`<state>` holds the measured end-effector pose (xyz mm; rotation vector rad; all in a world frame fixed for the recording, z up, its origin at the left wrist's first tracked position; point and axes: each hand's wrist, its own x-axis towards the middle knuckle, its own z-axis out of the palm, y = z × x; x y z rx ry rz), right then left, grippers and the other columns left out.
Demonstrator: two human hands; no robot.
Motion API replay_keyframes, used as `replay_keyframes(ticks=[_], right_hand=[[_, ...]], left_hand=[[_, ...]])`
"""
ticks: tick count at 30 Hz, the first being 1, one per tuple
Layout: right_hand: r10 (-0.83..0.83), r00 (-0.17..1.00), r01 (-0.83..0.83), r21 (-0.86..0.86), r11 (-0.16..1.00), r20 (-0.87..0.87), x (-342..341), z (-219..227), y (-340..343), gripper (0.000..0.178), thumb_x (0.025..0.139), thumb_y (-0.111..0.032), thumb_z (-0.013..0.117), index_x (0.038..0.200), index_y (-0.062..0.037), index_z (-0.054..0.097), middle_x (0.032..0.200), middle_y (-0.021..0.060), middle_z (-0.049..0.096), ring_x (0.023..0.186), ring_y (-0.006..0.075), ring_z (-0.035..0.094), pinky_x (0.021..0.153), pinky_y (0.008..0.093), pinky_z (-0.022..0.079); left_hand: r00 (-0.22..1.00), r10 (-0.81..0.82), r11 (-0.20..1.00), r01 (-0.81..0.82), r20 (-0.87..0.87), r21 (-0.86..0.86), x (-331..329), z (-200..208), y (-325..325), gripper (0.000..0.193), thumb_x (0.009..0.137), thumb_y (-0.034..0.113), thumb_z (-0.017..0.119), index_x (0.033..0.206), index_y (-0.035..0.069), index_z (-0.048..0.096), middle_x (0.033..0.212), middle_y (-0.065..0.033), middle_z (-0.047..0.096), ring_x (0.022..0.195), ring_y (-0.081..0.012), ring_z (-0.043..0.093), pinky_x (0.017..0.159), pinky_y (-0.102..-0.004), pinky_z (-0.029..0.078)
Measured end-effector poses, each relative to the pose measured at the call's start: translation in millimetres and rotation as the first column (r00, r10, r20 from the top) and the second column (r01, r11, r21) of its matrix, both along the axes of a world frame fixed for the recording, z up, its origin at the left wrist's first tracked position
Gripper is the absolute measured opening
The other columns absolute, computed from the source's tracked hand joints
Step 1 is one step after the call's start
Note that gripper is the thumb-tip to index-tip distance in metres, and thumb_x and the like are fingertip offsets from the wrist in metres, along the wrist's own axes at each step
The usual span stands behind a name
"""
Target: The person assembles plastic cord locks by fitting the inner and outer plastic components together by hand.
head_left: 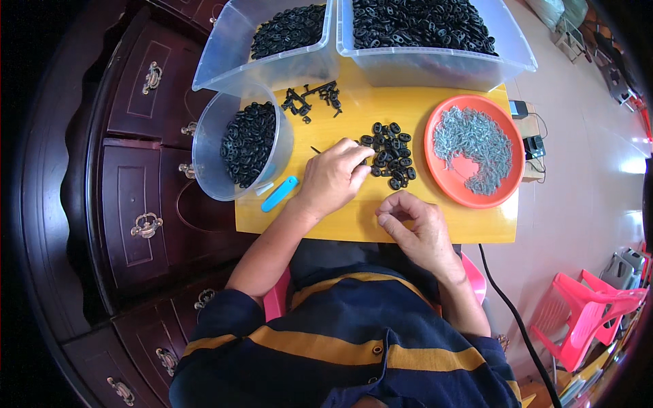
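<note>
Head view: a yellow table (486, 224) is standing on a pale, shiny floor (554, 204), with dark wooden drawers (132, 238) lining the left side and a pink chair (585, 319) sitting at the lower right. Two clear bins (435, 69) are holding black pieces along the far edge; a round tub (209, 136) is holding more at the left. Black scraps (295, 102) and a light-blue tool (279, 194) are lying nearby, and an orange plate (464, 166) is carrying thin silvery pins (479, 139).

The loose black parts (389, 155) are lying in a small heap mid-table, between the left hand and the plate. They are looking glossy, rounded and oval, several showing two holes.

The left hand (335, 175) is bending its fingers together at the heap's left edge; I cannot tell whether they are grasping a part. The right hand (418, 224) is curling loosely by the near edge, thumb close to forefinger; whether anything is sitting between them, I cannot tell.
</note>
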<state>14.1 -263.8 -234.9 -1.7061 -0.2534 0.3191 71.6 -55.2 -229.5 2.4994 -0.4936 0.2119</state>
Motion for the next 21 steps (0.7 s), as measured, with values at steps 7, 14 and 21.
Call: replay_keyframes(ticks=[7,14,21], right_hand=[[0.004,1.000,-0.002,-0.056,0.998,0.027,1,4,-1,0.010,0.089,-0.011,0.068,0.094,-0.0034,0.065,0.077,0.0127,0.070,0.068,0.0259,0.070,0.062,0.0340,0.053],[0.021,0.998,-0.017,-0.074,0.997,0.051,2,4,0,0.011,0.089,-0.011,0.069,0.094,-0.0029,0.065,0.078,0.0134,0.071,0.072,0.0265,0.072,0.065,0.0347,0.054],[0.008,0.998,-0.003,-0.072,0.997,0.063,2,1,-1,0.011,0.089,-0.012,0.069,0.094,-0.0032,0.065,0.078,0.0137,0.071,0.073,0.0277,0.072,0.066,0.0354,0.054]], left_hand=[[0.993,-0.010,0.993,-0.005,-0.118,-0.122,-2,-3,12,0.025,0.081,0.004,0.076,0.105,0.005,0.071,0.090,-0.0071,0.067,0.061,-0.0159,0.058,0.060,-0.0298,0.051],[0.985,0.093,0.986,-0.111,-0.146,-0.124,6,-6,15,0.021,0.081,0.009,0.077,0.101,0.006,0.071,0.092,-0.0089,0.068,0.066,-0.0223,0.064,0.062,-0.0343,0.052],[0.988,0.137,0.991,-0.137,-0.069,0.000,10,-5,3,0.019,0.081,0.013,0.077,0.097,0.004,0.071,0.089,-0.0095,0.068,0.064,-0.0217,0.064,0.063,-0.0352,0.053]])
